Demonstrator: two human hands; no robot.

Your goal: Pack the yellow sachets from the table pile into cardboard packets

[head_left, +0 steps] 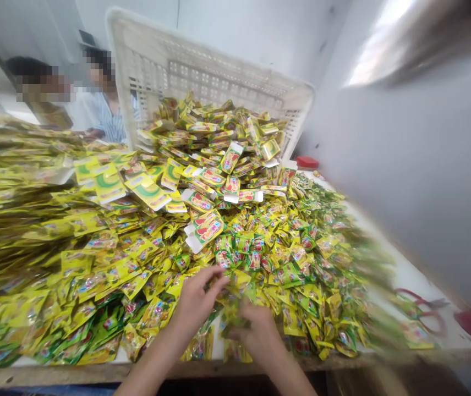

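- Nearest the camera: two bare forearms reach in from the near edge, ending in the left hand (196, 294) and the right hand (258, 324), close together over the loose packets (291, 275).
- Left fingers: curled towards the thumb, gap narrow. Whether a packet is held cannot be told.
- Right fingers: blurred. Spread and grip cannot be told; yellow-green packets show just beside them.
- Location of packets: heaped over most of the surface (458, 338), near edge to crate, with dense overlapping rows at left.
- Step in hand, as judged: manual handling of loose packets at the near middle.
- Next move, as judged: it would call for a clear hold on individual packets, since neighbours overlap and could drag along.
- Orientation: packets between the hands are too blurred for an axis. Those around them point in mixed directions; several just right of the right hand have their long axis running roughly near to far.
- Beyond the hands: an opened carton (207, 226), long axis from near left to far right, white flaps at its near-left end.
- Far middle: white crate (219, 60), tipped, mouth towards the camera, cartons spilling out onto the packets.
- Right: red-handled scissors (422, 302) lie beside the heap, blades pointing right.
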